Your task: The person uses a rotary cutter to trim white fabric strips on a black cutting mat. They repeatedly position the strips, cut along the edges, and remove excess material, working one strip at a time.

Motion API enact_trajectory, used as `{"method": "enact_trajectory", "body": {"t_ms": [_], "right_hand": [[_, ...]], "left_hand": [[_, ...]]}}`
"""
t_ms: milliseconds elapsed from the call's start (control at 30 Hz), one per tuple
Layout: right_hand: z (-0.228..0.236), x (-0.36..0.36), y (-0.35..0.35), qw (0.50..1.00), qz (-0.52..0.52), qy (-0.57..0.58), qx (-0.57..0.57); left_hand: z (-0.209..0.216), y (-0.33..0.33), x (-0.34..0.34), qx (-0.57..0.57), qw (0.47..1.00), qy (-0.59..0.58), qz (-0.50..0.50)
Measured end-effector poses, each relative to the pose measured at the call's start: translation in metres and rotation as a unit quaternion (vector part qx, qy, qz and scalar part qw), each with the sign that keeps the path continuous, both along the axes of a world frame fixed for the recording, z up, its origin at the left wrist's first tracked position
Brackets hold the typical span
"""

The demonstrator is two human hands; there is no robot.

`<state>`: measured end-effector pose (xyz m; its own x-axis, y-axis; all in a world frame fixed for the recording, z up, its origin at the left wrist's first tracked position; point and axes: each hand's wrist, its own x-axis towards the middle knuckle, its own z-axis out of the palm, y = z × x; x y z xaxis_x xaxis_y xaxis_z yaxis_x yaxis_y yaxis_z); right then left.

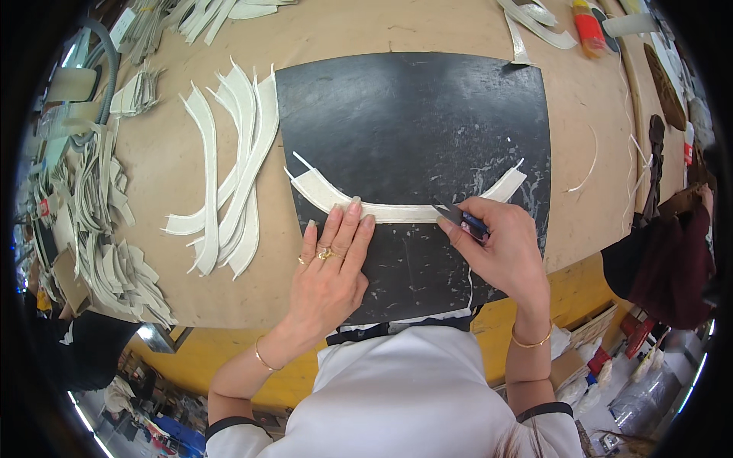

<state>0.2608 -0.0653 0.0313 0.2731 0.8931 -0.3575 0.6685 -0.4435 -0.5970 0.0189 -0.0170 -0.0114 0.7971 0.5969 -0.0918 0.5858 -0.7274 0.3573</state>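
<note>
A curved off-white fabric strip (pixel 408 214) with stitched edges lies across a black cutting mat (pixel 412 114), its two ends bending away from me. My left hand (pixel 332 256) rests on the strip's left half, fingers stretched out and fingertips pressing on it; rings show on two fingers. My right hand (pixel 500 237) closes around a small blue-handled cutter (pixel 472 224). Its dark pointed blade reaches left over the strip, right of the middle. The exact kind of cutter is partly hidden by my fingers. Thin cord ends stick out at both ends of the strip.
Similar curved strips (pixel 248 153) lie loosely stacked left of the mat. Bundled strips (pixel 107 206) line the table's left edge, with more (pixel 221 11) at the back. A red and yellow bottle (pixel 588 29) sits back right. A loose thread (pixel 592 160) lies right of the mat.
</note>
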Motion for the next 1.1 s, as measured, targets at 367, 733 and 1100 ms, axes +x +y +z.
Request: {"method": "enact_trajectory", "body": {"t_ms": [367, 733, 1100], "right_hand": [[0.002, 0.000, 0.002, 0.999, -0.026, 0.020, -0.043], [0.006, -0.005, 0.008, 0.996, -0.045, 0.008, -0.073], [0.007, -0.003, 0.012, 0.995, -0.032, 0.006, -0.098]], "left_hand": [[0.002, 0.000, 0.000, 0.007, 1.000, 0.022, -0.005], [0.010, -0.004, 0.003, 0.012, 0.999, 0.048, 0.018], [-0.004, -0.042, 0.047, -0.024, 0.997, -0.026, -0.068]]}}
